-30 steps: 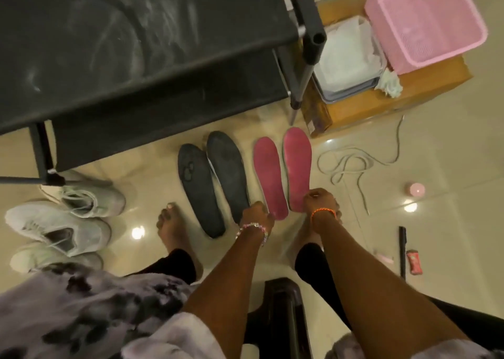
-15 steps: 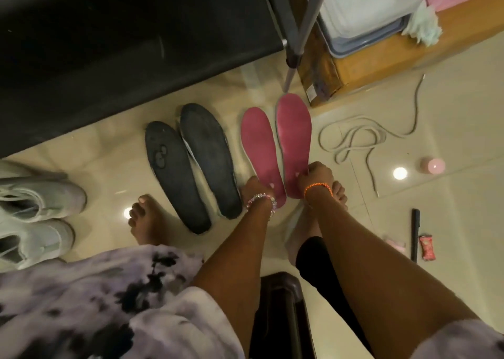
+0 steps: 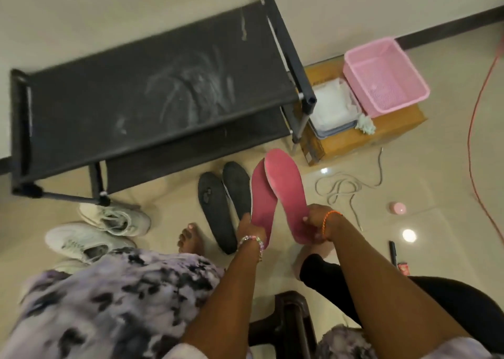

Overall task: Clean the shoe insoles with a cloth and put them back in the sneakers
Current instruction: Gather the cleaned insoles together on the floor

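Left hand (image 3: 249, 229) grips one pink insole (image 3: 263, 203) – right hand (image 3: 316, 221) another (image 3: 286, 192); fingers curled round heels.

1. The top is loose and pale lilac, blotched with black and grey tie-dye marks; its short sleeves (image 3: 188, 352) end above the elbows, leaving both forearms bare.
2. The left hand (image 3: 249, 229) has at its wrist a bracelet (image 3: 252, 240) of small beads in pink, clear and pale tones, with a strand trailing down the side of the wrist.
3. The right hand (image 3: 317, 218) has at its wrist a thin orange cord bracelet (image 3: 327, 219), wound in more than one strand.
4. The legs are in tight black leggings (image 3: 320, 272) that stop above the ankles.
5. The feet are bare; the toenails of the left foot (image 3: 189, 240) look pale, perhaps painted.
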